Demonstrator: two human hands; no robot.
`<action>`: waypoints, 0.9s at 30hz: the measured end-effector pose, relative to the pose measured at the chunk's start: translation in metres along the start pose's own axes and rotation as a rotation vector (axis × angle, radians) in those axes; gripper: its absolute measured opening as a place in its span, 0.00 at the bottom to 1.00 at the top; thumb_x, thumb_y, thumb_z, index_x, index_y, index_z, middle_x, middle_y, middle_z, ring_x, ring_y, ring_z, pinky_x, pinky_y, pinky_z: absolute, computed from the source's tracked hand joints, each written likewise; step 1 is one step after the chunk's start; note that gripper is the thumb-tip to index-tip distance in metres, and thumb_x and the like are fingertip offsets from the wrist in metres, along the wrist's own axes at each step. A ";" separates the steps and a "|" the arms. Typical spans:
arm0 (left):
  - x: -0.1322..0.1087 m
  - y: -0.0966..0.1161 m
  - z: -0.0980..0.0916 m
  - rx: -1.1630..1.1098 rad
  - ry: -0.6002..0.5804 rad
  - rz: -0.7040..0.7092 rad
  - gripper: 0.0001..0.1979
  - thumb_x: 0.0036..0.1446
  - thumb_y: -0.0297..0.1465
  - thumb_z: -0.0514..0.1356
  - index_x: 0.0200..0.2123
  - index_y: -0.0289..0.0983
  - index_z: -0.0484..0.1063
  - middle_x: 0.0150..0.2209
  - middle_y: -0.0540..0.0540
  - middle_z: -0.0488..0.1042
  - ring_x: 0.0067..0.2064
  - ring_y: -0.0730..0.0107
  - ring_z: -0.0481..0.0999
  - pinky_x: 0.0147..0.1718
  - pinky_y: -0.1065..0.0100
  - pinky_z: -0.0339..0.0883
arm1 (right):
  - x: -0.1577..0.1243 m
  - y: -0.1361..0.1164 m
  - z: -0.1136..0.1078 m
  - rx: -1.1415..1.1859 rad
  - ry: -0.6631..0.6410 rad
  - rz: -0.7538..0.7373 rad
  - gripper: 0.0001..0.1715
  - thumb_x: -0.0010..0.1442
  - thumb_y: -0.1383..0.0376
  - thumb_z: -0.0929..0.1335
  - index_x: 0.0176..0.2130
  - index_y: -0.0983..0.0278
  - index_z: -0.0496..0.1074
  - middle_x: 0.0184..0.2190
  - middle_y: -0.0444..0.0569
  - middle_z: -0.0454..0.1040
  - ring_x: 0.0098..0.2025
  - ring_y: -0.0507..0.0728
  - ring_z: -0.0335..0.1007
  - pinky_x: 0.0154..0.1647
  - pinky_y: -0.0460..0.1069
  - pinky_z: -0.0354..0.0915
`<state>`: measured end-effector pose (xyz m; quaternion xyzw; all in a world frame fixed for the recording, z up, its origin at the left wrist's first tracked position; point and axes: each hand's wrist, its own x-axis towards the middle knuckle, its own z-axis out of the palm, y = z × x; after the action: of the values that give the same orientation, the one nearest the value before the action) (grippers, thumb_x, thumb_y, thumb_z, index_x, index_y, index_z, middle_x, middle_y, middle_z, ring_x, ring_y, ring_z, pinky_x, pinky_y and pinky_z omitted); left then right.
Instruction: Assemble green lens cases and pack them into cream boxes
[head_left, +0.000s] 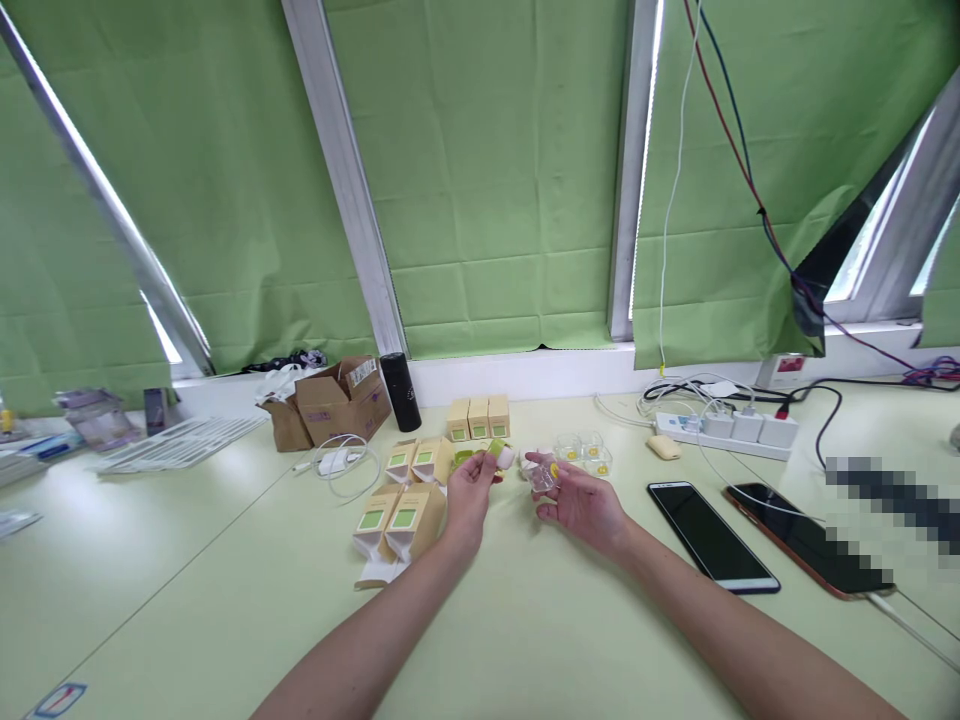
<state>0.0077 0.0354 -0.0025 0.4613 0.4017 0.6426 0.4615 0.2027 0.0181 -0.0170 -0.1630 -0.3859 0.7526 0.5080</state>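
Observation:
My left hand (471, 492) pinches a small green-and-white piece (500, 455), too small to name. Facing it, my right hand (581, 508) has its fingers around a small transparent container (541, 474) with a yellow mark. Several similar transparent containers (592, 447) with yellow marks stand just behind the right hand. Left of my left hand are several cream boxes with green labels, including an open-flapped one (409, 520) in front and another (432, 458) behind. Farther back, 3 such boxes (478, 417) form a row. Green pieces (465, 457) lie beside the left hand, partly hidden.
At the back left stand an open cardboard box (341, 402) and a black bottle (401, 392). A white cable (341, 462) lies coiled before them. Two phones (712, 535) lie on the right, below a power strip (724, 432) with chargers and cables.

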 end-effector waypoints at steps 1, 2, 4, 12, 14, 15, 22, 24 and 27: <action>0.000 0.000 0.000 0.000 0.000 0.001 0.27 0.47 0.53 0.72 0.35 0.34 0.79 0.37 0.43 0.78 0.38 0.66 0.75 0.39 0.66 0.70 | -0.001 0.000 0.001 -0.013 -0.009 -0.017 0.27 0.55 0.61 0.74 0.55 0.61 0.77 0.39 0.51 0.76 0.38 0.58 0.73 0.37 0.53 0.68; 0.000 0.000 0.000 0.001 -0.001 0.004 0.27 0.47 0.53 0.72 0.35 0.34 0.79 0.37 0.43 0.78 0.38 0.66 0.75 0.39 0.66 0.69 | -0.001 0.000 0.002 -0.030 -0.015 -0.035 0.27 0.55 0.61 0.75 0.54 0.61 0.77 0.40 0.51 0.76 0.38 0.58 0.73 0.39 0.54 0.68; 0.001 -0.001 0.000 0.005 -0.004 0.012 0.27 0.46 0.54 0.72 0.35 0.34 0.78 0.36 0.43 0.79 0.37 0.66 0.75 0.38 0.66 0.69 | -0.002 0.000 0.004 -0.072 -0.013 -0.070 0.28 0.52 0.63 0.76 0.53 0.60 0.77 0.42 0.50 0.75 0.39 0.58 0.74 0.41 0.55 0.70; 0.002 -0.006 -0.001 0.019 -0.022 0.027 0.27 0.46 0.53 0.72 0.37 0.34 0.79 0.38 0.43 0.80 0.37 0.66 0.76 0.39 0.66 0.70 | 0.000 0.008 0.007 -0.250 0.108 -0.132 0.32 0.42 0.65 0.81 0.48 0.57 0.77 0.46 0.47 0.74 0.33 0.52 0.68 0.31 0.49 0.67; 0.001 -0.005 0.000 0.020 -0.030 0.023 0.28 0.46 0.52 0.73 0.38 0.34 0.80 0.39 0.41 0.81 0.39 0.64 0.77 0.39 0.66 0.71 | 0.001 0.009 0.006 -0.286 0.123 -0.131 0.32 0.42 0.65 0.81 0.48 0.57 0.76 0.45 0.47 0.74 0.33 0.53 0.68 0.29 0.48 0.65; 0.000 -0.004 0.000 0.023 -0.035 0.021 0.27 0.46 0.51 0.73 0.39 0.34 0.80 0.40 0.41 0.81 0.39 0.63 0.78 0.39 0.66 0.71 | 0.002 0.010 0.006 -0.296 0.129 -0.132 0.32 0.41 0.65 0.81 0.48 0.57 0.76 0.45 0.47 0.74 0.33 0.53 0.69 0.29 0.48 0.65; -0.006 0.003 0.003 0.088 -0.075 0.039 0.28 0.46 0.51 0.73 0.38 0.33 0.81 0.38 0.40 0.81 0.41 0.60 0.79 0.42 0.63 0.72 | 0.002 0.011 0.007 -0.277 0.129 -0.116 0.32 0.41 0.65 0.81 0.47 0.58 0.76 0.46 0.47 0.73 0.35 0.54 0.72 0.33 0.51 0.71; -0.006 0.002 0.003 0.098 -0.090 0.039 0.28 0.45 0.52 0.73 0.38 0.33 0.81 0.38 0.40 0.81 0.40 0.60 0.79 0.43 0.63 0.72 | 0.002 0.012 0.007 -0.272 0.126 -0.116 0.32 0.41 0.66 0.81 0.46 0.58 0.76 0.47 0.47 0.72 0.35 0.55 0.72 0.33 0.52 0.72; -0.004 0.000 0.003 0.107 -0.095 0.033 0.30 0.44 0.53 0.73 0.39 0.33 0.81 0.38 0.40 0.81 0.38 0.61 0.79 0.42 0.62 0.72 | 0.002 0.012 0.007 -0.262 0.128 -0.116 0.31 0.41 0.66 0.81 0.46 0.58 0.76 0.46 0.47 0.72 0.35 0.54 0.72 0.34 0.52 0.73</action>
<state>0.0107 0.0315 -0.0025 0.5220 0.4054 0.6051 0.4439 0.1901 0.0144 -0.0213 -0.2531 -0.4565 0.6531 0.5487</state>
